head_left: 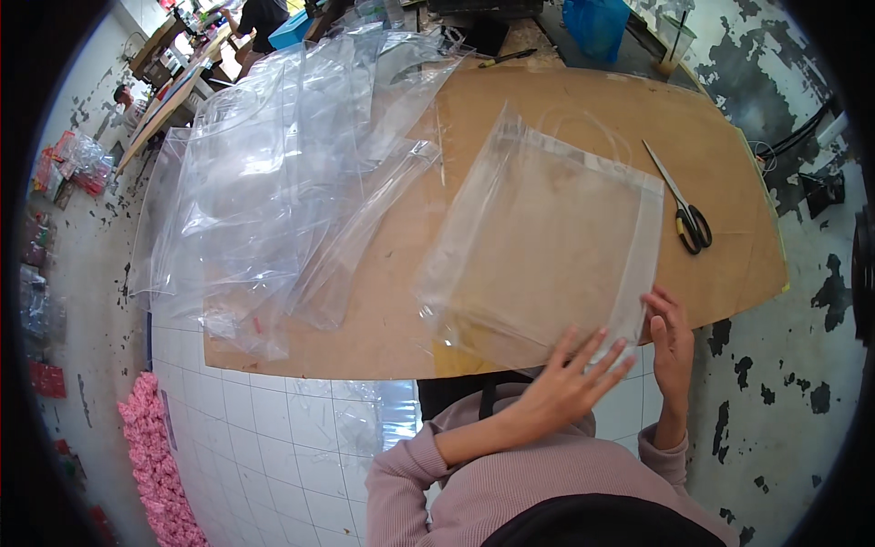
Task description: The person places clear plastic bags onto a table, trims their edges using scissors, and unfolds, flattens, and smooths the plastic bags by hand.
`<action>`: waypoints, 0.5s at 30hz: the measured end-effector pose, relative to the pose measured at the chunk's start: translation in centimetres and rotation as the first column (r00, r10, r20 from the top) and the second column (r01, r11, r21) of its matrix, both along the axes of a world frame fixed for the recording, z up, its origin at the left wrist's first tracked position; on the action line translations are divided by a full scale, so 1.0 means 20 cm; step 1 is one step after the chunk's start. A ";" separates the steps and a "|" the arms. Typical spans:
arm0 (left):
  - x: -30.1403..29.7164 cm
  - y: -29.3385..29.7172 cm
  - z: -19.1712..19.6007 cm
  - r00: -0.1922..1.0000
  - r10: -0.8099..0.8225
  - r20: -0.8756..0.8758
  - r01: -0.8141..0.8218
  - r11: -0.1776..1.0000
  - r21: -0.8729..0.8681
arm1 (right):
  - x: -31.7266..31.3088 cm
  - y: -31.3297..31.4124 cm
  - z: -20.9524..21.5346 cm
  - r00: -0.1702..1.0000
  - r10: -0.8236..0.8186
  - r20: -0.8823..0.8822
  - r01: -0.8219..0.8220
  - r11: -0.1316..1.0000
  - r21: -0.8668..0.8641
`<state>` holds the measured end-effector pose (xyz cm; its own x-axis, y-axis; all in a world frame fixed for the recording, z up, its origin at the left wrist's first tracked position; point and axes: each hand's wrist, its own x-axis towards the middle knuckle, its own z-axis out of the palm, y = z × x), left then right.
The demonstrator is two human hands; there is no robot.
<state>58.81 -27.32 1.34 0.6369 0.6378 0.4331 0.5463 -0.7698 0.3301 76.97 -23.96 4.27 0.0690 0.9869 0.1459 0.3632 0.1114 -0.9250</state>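
Observation:
A clear plastic bag [547, 228] with loop handles lies flat on the brown board, its handle end pointing away from me. My left hand [574, 378] rests flat on the bag's near right corner, fingers spread. Beside the bag's right edge is my right hand [673, 342], thumb and fingers apart and the fingertips touching the edge. Scissors [691, 219] with black handles lie to the right of the bag, blades pointing away. A big heap of clear plastic bags [264, 182] covers the left part of the board.
The brown board [729, 273] tops the table. At its far edge lie a utility knife [507, 58] and a blue plastic bag [594, 27]; a cup [676, 46] stands at the far right. A pink fluffy item [155, 456] is at lower left. Another person [264, 20] is at the far left.

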 end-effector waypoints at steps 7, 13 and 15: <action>0.07 0.08 0.09 0.969 -0.247 0.020 0.248 0.963 -0.105 | 0.09 0.33 0.00 0.961 0.134 0.242 -0.138 0.990 0.002; -0.30 0.20 0.24 0.922 0.384 -0.035 -0.386 0.917 -0.099 | -0.07 0.39 0.17 0.511 -0.150 0.846 -0.249 0.917 0.313; -0.34 0.18 0.22 0.875 0.471 -0.116 -0.483 0.867 -0.120 | -0.25 0.34 0.16 0.623 -0.101 0.776 -0.275 0.900 0.338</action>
<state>52.02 -23.75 5.72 0.2679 0.9229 0.2767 0.8641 -0.3572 0.3547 71.98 -17.21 7.49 -0.3357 0.8193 0.4648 0.8729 0.4560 -0.1733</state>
